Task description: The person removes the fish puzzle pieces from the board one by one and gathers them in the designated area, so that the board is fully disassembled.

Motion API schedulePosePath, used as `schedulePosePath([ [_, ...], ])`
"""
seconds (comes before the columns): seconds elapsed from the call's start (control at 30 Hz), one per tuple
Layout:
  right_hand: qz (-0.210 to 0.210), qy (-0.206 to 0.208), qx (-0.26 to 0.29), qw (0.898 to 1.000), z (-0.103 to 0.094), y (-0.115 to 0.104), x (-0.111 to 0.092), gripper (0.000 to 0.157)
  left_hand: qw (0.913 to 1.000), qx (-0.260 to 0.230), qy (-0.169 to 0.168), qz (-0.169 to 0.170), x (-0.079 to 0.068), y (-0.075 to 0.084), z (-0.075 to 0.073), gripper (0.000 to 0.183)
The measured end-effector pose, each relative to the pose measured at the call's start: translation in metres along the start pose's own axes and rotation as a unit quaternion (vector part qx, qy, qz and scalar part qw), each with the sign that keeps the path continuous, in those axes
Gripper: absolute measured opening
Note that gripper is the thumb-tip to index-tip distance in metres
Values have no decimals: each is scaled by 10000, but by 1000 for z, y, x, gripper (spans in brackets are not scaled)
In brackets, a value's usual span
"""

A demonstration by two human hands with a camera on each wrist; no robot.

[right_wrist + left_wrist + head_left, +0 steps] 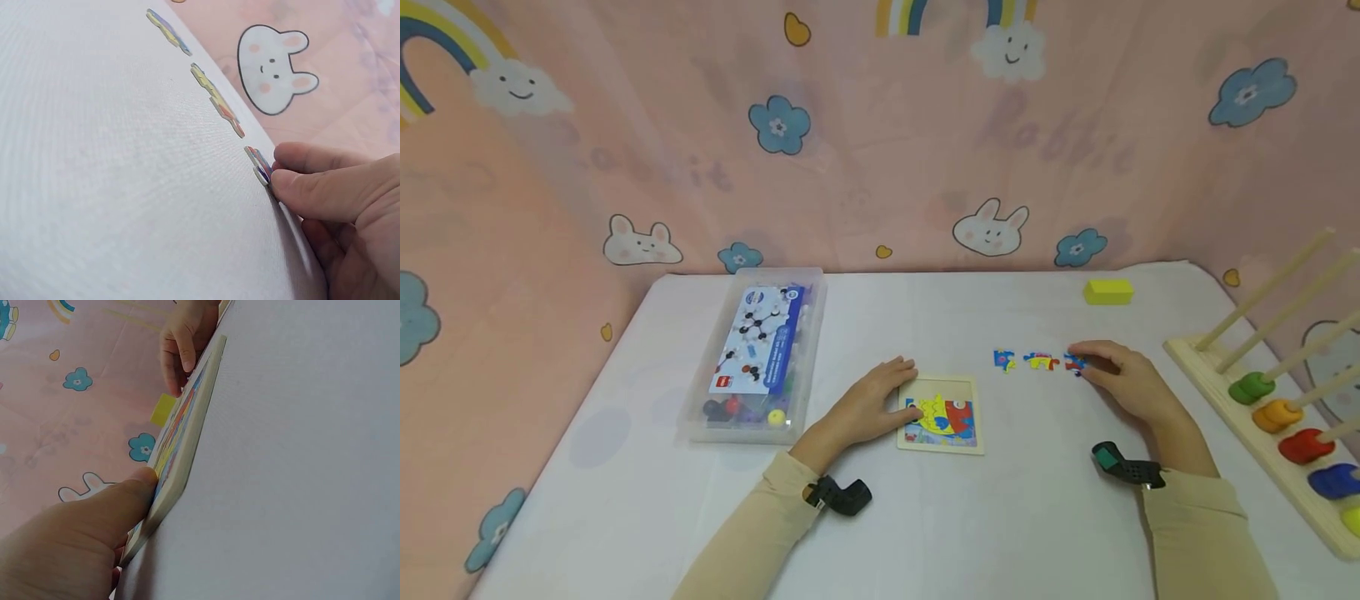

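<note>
In the head view a wooden puzzle tray lies on the white table, its near part filled with yellow, red and blue pieces. My left hand holds it at the left side; the thumb lies over the picture and the fingers are at the outer edge, partly hidden. Off to the right, my right hand pinches a small blue-and-red puzzle piece by its right end between thumb and fingertips. Two more loose pieces lie in a row to its left: a yellow-and-red piece and a blue-and-yellow piece.
A clear plastic case with a molecule picture on its label stands left of the tray. Toward the back right lies a yellow block. A wooden peg stand with coloured pieces lines the right edge. Patterned pink cloth hangs behind the table.
</note>
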State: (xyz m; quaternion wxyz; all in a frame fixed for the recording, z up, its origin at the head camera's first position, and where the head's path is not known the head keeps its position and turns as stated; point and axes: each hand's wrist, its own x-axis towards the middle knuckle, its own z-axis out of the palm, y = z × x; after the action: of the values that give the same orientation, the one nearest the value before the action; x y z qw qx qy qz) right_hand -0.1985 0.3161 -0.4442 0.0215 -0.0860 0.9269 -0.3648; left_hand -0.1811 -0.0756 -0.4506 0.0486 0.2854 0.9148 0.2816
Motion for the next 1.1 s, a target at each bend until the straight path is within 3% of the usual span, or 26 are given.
schedulePosePath([
  [0.57, 195, -59, 258, 9995, -2, -15, -1, 63, 10000, -27, 9, 37, 0, 3, 0, 64],
  [0.7, 242, -302, 428, 9983, 0, -31, 0, 65, 10000, -10, -62, 1, 1, 3, -2, 65],
  [0.87, -157, -508, 470, 9975, 10, -60, 2, 61, 9998, -50, -157, -59, 3, 3, -5, 65],
  [1.1, -542, -726, 574, 9942, 43, -97, 3, 53, 9990, -191, -396, -66, 4, 3, -8, 70],
])
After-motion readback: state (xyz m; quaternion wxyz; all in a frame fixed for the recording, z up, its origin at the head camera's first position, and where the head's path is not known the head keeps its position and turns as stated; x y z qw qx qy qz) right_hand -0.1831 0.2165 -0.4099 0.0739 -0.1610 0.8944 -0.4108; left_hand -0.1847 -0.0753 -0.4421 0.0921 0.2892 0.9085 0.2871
